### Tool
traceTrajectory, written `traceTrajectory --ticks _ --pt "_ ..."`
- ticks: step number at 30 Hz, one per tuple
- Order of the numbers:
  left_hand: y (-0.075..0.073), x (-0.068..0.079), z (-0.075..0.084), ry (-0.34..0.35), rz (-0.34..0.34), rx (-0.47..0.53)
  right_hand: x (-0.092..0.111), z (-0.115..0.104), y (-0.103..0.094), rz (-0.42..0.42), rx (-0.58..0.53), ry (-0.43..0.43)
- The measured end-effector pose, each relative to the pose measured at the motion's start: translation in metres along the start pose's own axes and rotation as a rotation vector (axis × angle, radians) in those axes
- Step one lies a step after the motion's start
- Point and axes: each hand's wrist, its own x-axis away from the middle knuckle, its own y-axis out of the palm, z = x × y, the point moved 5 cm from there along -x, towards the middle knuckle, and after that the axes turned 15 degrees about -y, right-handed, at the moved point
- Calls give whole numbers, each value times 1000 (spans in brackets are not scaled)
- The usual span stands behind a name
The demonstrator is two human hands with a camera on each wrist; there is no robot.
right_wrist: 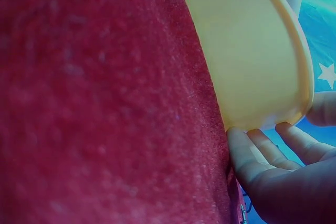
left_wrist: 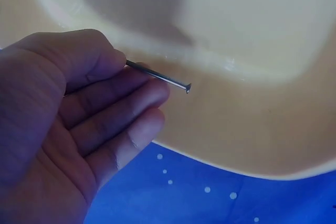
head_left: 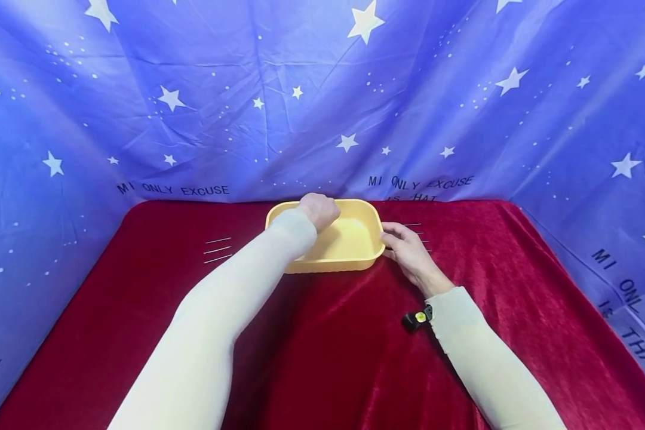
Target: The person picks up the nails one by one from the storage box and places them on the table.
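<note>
A yellow plastic basin (head_left: 333, 266) sits toward the back of the table. My left hand (head_left: 319, 210) reaches over its far left part and pinches a metal nail (left_wrist: 160, 76) between thumb and index finger, the flat head sticking out. The other left fingers (left_wrist: 147, 129) lie half extended below the nail. At the basin's right end, my right hand (head_left: 411, 254) holds the side, several fingertips (right_wrist: 241, 142) against the outer wall and the thumb at the rim. In the head view the left hand hides the nail.
Several thin nails (head_left: 217, 251) lie left of the basin on the red velvet cloth (head_left: 322, 358). More nails (head_left: 426, 241) lie to the right, partly behind my right hand. A blue star-printed curtain (head_left: 301, 119) stands behind the table and along its sides.
</note>
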Motion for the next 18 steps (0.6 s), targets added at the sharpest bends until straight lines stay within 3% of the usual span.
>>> traceTrajectory --ticks 12,18 --pt "-16 27 -26 71 37 74 1 -1 0 -14 17 20" --pt "-18 42 -51 35 53 191 0 1 1 -15 18 16"
